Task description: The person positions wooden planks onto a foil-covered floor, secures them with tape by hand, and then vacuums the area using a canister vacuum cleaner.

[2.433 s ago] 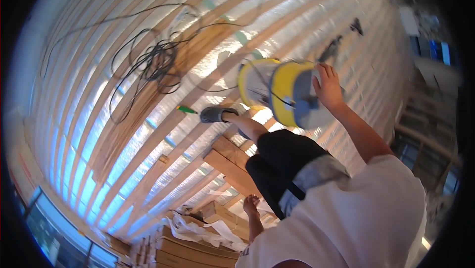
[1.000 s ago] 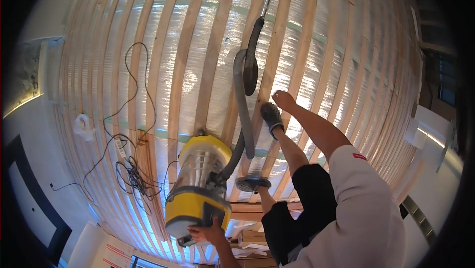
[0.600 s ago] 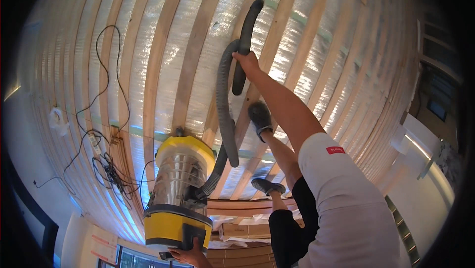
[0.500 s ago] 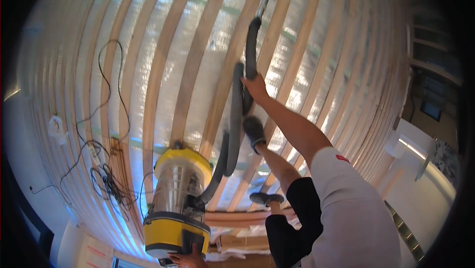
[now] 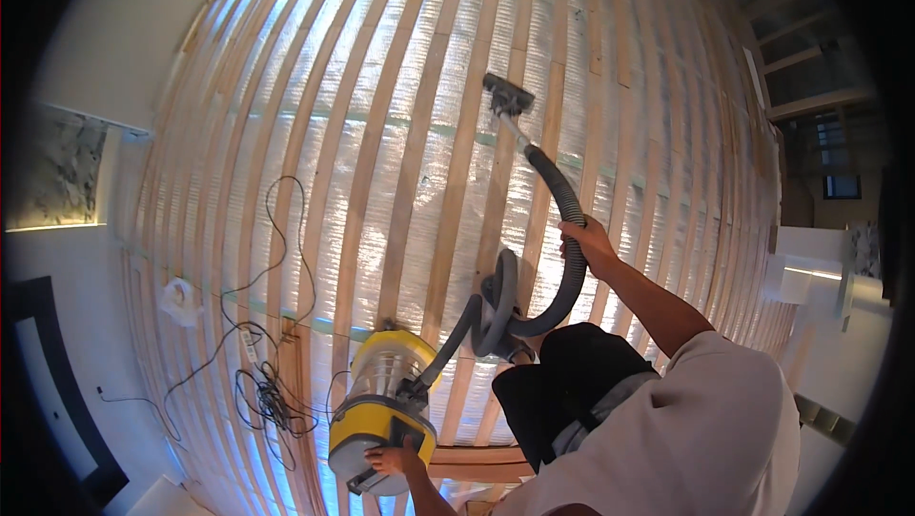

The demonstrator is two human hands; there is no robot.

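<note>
Gripping ribbed grey hose (image 5: 558,194), right hand (image 5: 589,240) reached forward, fingers wrapped.
Left hand (image 5: 393,460) clasped yellow cylindrical vacuum canister (image 5: 386,404) handle below.

The vacuum canister (image 5: 383,406) looks like glossy yellow plastic around a shiny metal drum. Its hose (image 5: 562,259) is ribbed, matt grey plastic. At twelve o'clock, pale bare wooden battens (image 5: 448,163) cross crinkled silvery foil sheeting (image 5: 381,135).
</note>
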